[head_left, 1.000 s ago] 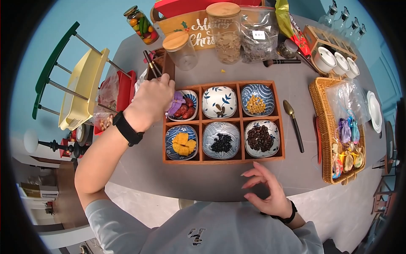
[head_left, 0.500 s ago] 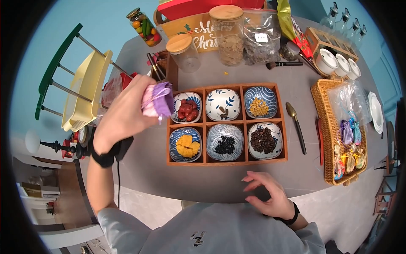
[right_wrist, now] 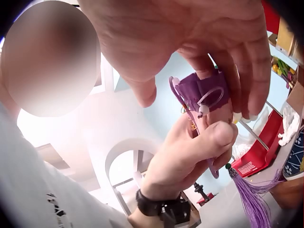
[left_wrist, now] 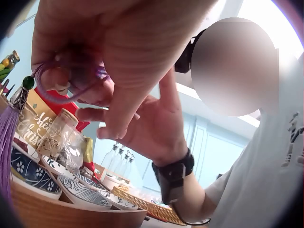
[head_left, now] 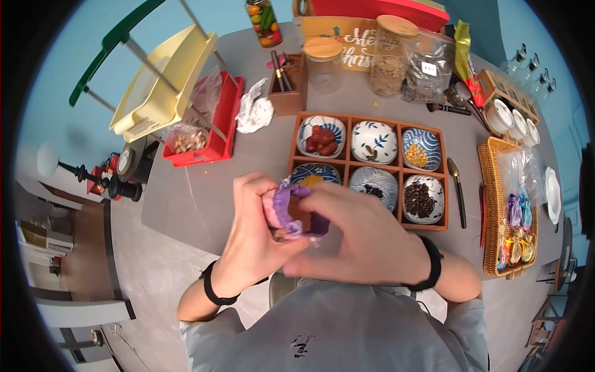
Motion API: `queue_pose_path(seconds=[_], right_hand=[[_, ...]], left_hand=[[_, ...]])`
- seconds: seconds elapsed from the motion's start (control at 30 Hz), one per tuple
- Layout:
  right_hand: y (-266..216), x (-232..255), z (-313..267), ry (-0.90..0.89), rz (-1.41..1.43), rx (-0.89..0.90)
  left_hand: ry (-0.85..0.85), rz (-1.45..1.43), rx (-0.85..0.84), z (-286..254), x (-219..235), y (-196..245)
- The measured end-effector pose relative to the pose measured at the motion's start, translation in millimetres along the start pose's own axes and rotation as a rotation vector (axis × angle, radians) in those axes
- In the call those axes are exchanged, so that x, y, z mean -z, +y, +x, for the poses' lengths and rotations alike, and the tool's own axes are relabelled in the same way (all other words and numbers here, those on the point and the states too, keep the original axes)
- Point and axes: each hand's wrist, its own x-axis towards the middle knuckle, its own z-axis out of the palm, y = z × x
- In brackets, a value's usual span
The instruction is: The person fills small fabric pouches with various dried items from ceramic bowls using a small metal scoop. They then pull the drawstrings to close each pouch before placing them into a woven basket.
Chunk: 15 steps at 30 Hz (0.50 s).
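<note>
Held upright in my left hand (head_left: 251, 239) is a small pink and purple drawstring pouch (head_left: 280, 209), its mouth spread wide. Its cord and a purple tassel (right_wrist: 254, 202) hang down in the right wrist view. My right hand (head_left: 372, 239) is over the pouch, with a fingertip inside the purple rim and the thumb apart from it. Behind the hands stands a divided wooden tray (head_left: 445, 186) of patterned bowls. Among their contents are red dates (head_left: 321, 141), yellow kernels (head_left: 416, 155) and dark beans (head_left: 420, 199). The hands partly cover the front bowls.
A long-handled spoon (head_left: 457, 192) lies right of the tray, near a wicker basket (head_left: 489, 217) of small pouches. Lidded jars (head_left: 323, 71) stand behind. On the left are a red bin (head_left: 228, 133), crumpled white tissue (head_left: 254, 110) and a yellow-shelved rack (head_left: 164, 74).
My left hand has brought the pouch from the tray's left side to in front of my body. My right hand has risen to its opened mouth. The head view has shifted left.
</note>
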Motion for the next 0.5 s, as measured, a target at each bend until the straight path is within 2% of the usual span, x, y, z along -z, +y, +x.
queue_pose_path(seconds=[0.03,0.1,0.13,0.17,0.2,0.23,0.3,0.33,0.43,0.47,0.5], right_hand=[[6,-7,11,-0.049,0.021,-0.018],[15,-17,34,-0.020,0.076,0.013],[15,-18,44,-0.029,0.080,0.008],[15,-19,54,-0.035,0.084,0.005],[16,-18,63,-0.140,0.148,-0.063],[18,-20,72,-0.131,0.132,-0.023],[20,-28,87,-0.115,0.102,0.055],[19,-34,93,-0.152,0.312,-0.024],[14,-38,113,-0.300,0.229,-0.093],[14,-45,124,-0.328,0.269,-0.043],[10,-47,129,-0.340,0.153,-0.007]], left_hand=[[0.007,-0.132,0.034,-7,0,-7],[0.022,-0.398,0.095,-16,2,-19],[-0.021,-0.702,0.194,-17,11,-18],[0.032,-0.851,0.174,-18,15,-28],[0.075,-1.004,0.264,-20,20,-31],[0.120,-1.156,0.353,-22,25,-34],[0.123,-1.016,0.346,-27,30,-52],[0.125,-0.947,0.342,-31,31,-62],[0.275,-0.908,0.271,-41,31,-82],[0.303,-0.917,0.280,-44,32,-82],[0.328,-0.927,0.291,-47,33,-80]])
